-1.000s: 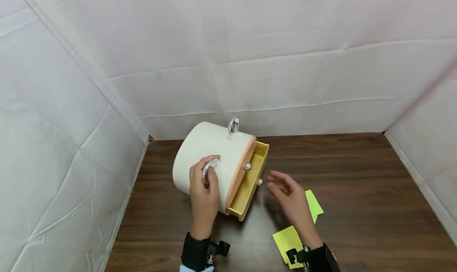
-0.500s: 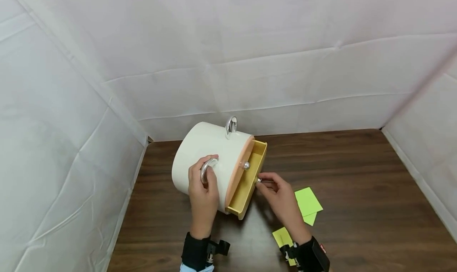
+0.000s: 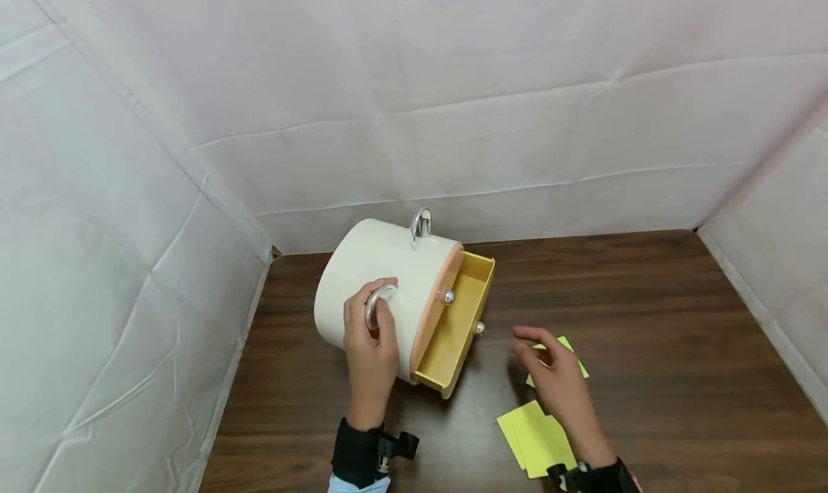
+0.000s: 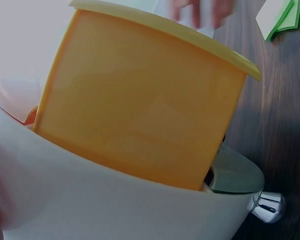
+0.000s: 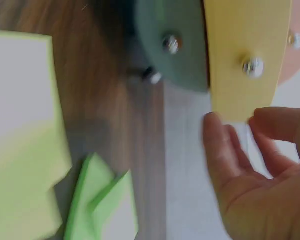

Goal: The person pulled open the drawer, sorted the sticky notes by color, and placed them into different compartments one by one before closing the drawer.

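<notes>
A white, round-bodied drawer box [image 3: 362, 249] has its yellow drawer [image 3: 456, 335] pulled out toward the right, its inside bare where it shows. My left hand [image 3: 370, 349] grips the silver loop [image 3: 371, 310] on the box's upper side; a second silver loop [image 3: 421, 225] stands behind it. My right hand [image 3: 553, 371] hovers just right of the drawer, thumb and fingers apart, holding nothing. In the right wrist view, the silver knob [image 5: 252, 66] on the yellow drawer is clear of my fingers. A green drawer front [image 5: 177, 47] shows beside it there.
Yellow sticky notes [image 3: 537, 439] lie on the dark wooden table [image 3: 679, 335] near my right wrist. Green sticky notes [image 3: 572, 349] lie partly hidden beneath my right hand. White fabric walls [image 3: 453, 119] stand behind and at both sides, with the box close to the back one.
My right hand touched the yellow drawer's knob, then came away to the right. The drawer now stands a little further out. My left hand has kept its grip on the loop.
</notes>
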`<move>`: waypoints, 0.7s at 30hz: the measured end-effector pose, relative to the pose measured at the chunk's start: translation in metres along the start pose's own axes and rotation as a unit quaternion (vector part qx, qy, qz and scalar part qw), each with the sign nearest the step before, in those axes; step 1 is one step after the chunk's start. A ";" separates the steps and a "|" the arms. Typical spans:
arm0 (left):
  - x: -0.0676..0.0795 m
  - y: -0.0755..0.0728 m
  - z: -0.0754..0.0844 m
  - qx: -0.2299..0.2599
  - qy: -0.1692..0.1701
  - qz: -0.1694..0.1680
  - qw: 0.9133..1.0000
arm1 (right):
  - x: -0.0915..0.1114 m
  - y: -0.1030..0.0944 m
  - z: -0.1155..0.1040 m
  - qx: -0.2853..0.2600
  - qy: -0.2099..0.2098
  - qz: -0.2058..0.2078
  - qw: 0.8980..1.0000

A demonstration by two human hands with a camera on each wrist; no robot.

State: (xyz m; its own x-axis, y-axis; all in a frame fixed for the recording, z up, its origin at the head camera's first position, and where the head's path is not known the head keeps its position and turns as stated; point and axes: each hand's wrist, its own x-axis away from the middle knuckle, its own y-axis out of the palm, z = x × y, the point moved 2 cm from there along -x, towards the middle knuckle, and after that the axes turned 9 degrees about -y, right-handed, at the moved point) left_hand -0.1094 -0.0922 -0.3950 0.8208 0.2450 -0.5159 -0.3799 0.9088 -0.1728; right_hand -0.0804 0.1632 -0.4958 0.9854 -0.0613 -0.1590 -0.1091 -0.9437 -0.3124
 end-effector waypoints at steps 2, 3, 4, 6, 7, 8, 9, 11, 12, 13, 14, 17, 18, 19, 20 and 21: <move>0.000 0.000 -0.002 0.002 0.002 0.002 1.000 | 0.009 -0.009 0.008 0.021 0.030 -0.009 0.999; 0.000 0.000 -0.003 0.002 0.002 0.002 1.000 | 0.015 -0.012 0.011 0.037 0.040 -0.016 0.998; 0.000 0.000 -0.003 0.002 0.002 0.002 1.000 | 0.020 -0.015 0.015 0.051 0.043 -0.025 0.997; 0.001 0.001 -0.004 0.001 0.001 0.001 1.000 | 0.032 -0.018 0.021 0.098 0.037 -0.046 0.993; 0.001 0.000 -0.004 0.001 0.000 0.000 1.000 | 0.038 -0.019 0.025 0.127 0.026 -0.057 0.990; 0.001 0.000 -0.004 0.000 -0.001 -0.001 1.000 | 0.044 -0.019 0.028 0.159 0.011 -0.067 0.985; 0.001 0.000 -0.003 0.000 -0.002 -0.003 1.000 | 0.049 -0.019 0.031 0.194 -0.001 -0.079 0.978; 0.001 0.000 -0.002 -0.001 -0.003 -0.005 1.000 | 0.061 -0.018 0.038 0.245 -0.014 -0.105 0.964; 0.001 0.000 -0.001 -0.001 -0.005 -0.007 1.000 | 0.065 -0.018 0.041 0.265 -0.019 -0.118 0.957; 0.000 0.000 -0.001 -0.001 -0.006 -0.007 1.000 | 0.070 -0.017 0.044 0.281 -0.023 -0.128 0.951; 0.001 -0.001 -0.001 -0.002 -0.007 -0.007 1.000 | 0.074 -0.016 0.046 0.292 -0.020 -0.140 0.946; 0.001 -0.001 -0.001 -0.004 -0.010 -0.007 1.000 | 0.080 -0.013 0.052 0.297 -0.004 -0.160 0.941; 0.001 -0.001 -0.002 -0.004 -0.011 -0.007 1.000 | 0.080 -0.012 0.053 0.298 0.002 -0.164 0.941; 0.001 -0.001 -0.003 -0.005 -0.013 -0.007 1.000 | 0.079 -0.011 0.054 0.297 0.013 -0.167 0.940; 0.002 -0.001 -0.004 -0.006 -0.015 -0.007 1.000 | 0.079 -0.010 0.055 0.295 0.025 -0.172 0.939; 0.002 -0.001 -0.006 -0.006 -0.017 -0.008 1.000 | 0.078 -0.008 0.056 0.291 0.034 -0.175 0.940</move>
State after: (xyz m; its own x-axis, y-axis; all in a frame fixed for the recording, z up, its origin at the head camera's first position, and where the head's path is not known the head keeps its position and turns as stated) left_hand -0.1096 -0.0945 -0.4008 0.8408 0.2430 -0.4838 -0.3724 0.9082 -0.1909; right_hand -0.0101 0.1848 -0.5582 0.9782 0.1808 0.1021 0.1892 -0.5738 -0.7969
